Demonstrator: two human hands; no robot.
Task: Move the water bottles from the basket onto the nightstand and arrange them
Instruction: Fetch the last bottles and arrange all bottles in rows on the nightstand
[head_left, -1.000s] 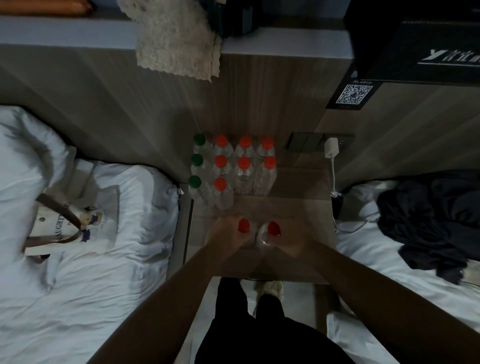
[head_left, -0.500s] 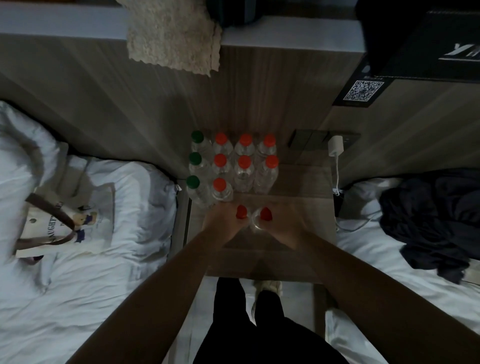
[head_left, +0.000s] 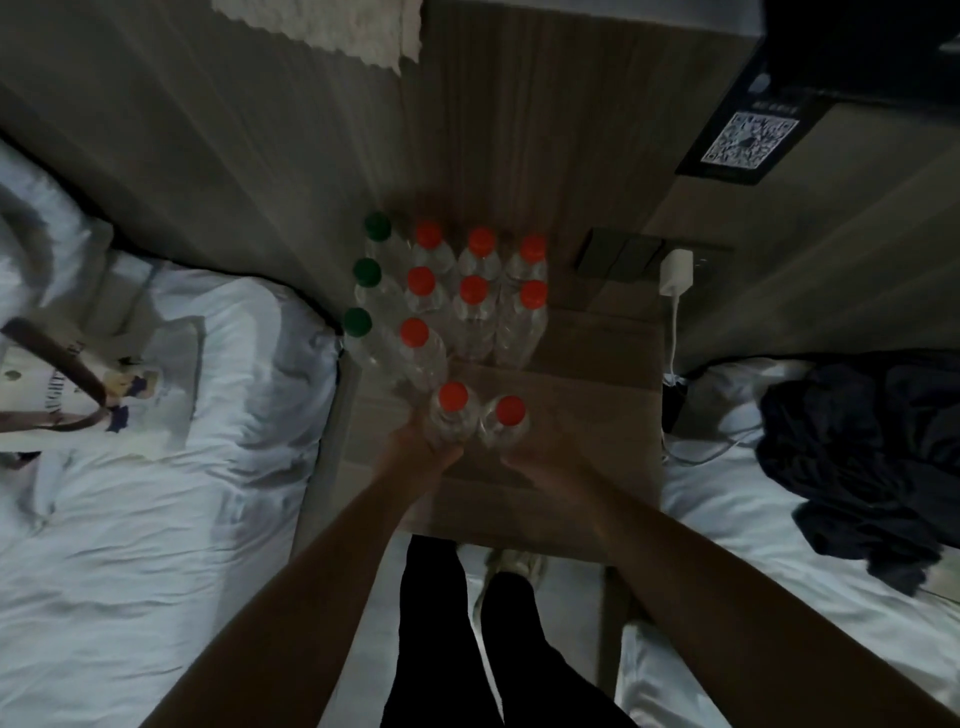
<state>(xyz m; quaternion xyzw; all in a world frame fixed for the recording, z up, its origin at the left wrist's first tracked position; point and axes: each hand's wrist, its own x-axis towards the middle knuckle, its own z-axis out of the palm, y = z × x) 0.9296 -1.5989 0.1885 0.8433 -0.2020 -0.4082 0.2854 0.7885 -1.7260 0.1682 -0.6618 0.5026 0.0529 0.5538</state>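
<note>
I read the left hand (head_left: 428, 454) clamped on a red-capped bottle (head_left: 451, 415) and the right hand (head_left: 540, 460) on a second red-capped bottle (head_left: 508, 423). Both bottles are upright and side by side at the centre of the table (head_left: 587, 415). The standing block of bottles (head_left: 467, 306) at 12 o'clock is clear plastic cylinders with round caps, on a smooth wood-grain top. My judgement: pushing in too hard nudges the nearest bottle, and the tall, light, closely packed bottles topple together.
</note>
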